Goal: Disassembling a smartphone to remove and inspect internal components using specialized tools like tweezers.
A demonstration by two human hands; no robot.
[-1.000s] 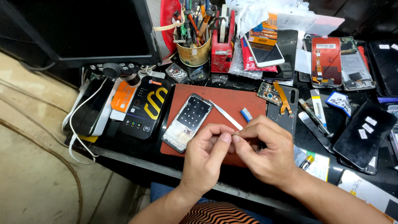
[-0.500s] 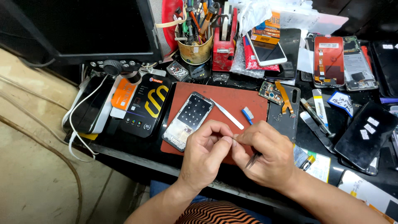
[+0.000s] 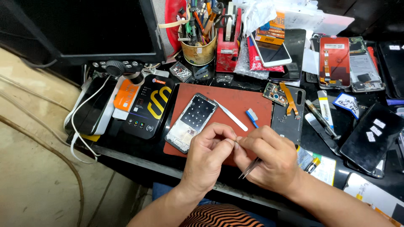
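Observation:
My left hand [image 3: 209, 154] and my right hand [image 3: 269, 159] meet fingertip to fingertip above the near edge of a red-brown work mat [image 3: 240, 105]. Both pinch a very small part between thumb and forefinger; it is too small to identify. A pair of metal tweezers [image 3: 250, 168] lies tucked in my right palm, tips pointing down. Just left of my hands, an opened phone frame [image 3: 191, 121] lies on the mat. Beyond my fingers lie white plastic tweezers [image 3: 230, 114] and a small blue brush [image 3: 251, 116].
A dark phone back cover [image 3: 288, 115] with an orange flex cable lies right of the mat. A black box [image 3: 148, 106] and white cables sit left. At the back stand a tool cup [image 3: 200, 48], a red tape dispenser [image 3: 227, 42] and several phones and screens. The bench edge runs under my wrists.
Both hands have stayed pinched together and drifted slightly toward the near edge of the mat. The tweezers now show below my right palm.

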